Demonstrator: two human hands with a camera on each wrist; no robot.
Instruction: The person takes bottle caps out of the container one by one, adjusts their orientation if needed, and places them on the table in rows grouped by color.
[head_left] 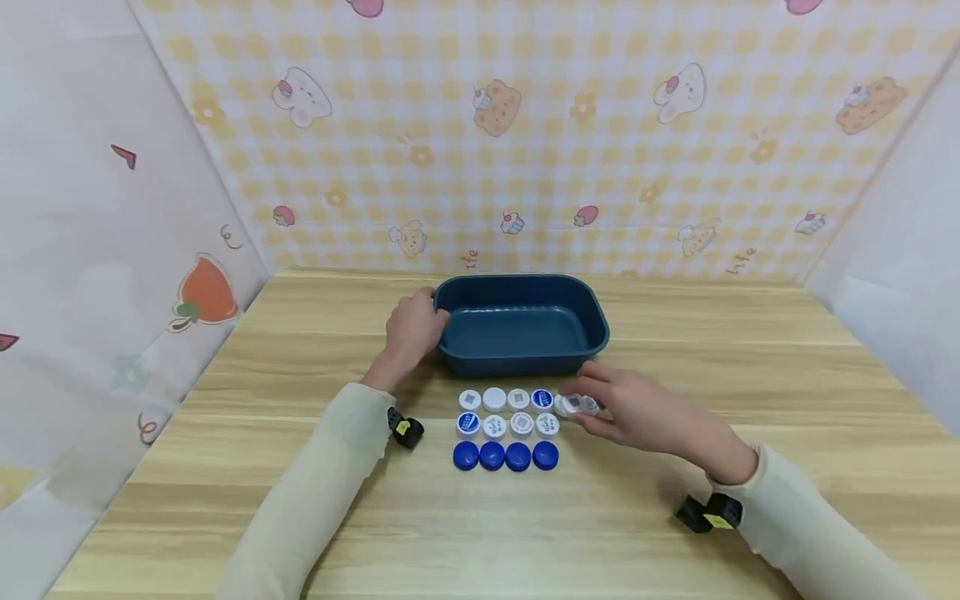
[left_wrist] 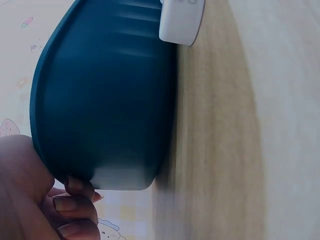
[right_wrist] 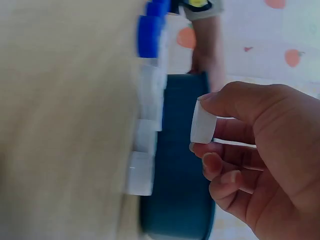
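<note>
My left hand (head_left: 415, 325) grips the rim at the left end of a dark blue rectangular plastic basin (head_left: 517, 366). In the left wrist view its fingers curl under the edge of the basin (left_wrist: 100, 100). My right hand (head_left: 637, 408) pinches a white bottle cap (right_wrist: 203, 122) between thumb and fingers, just above the right end of the back row of caps. Blue caps (head_left: 492, 455) form the front row. White caps (head_left: 494, 427) with printed tops make up most of the middle row, beside one blue-topped cap (head_left: 468, 423). More white caps (head_left: 494, 399) stand in the back row.
The wood-grain tabletop (head_left: 300, 492) stretches around the rows and the basin. A yellow checked backdrop (head_left: 525, 167) rises behind the table's far edge, with white printed sheets (head_left: 90, 250) at both sides. Small black cameras (head_left: 406, 431) sit at both wrists.
</note>
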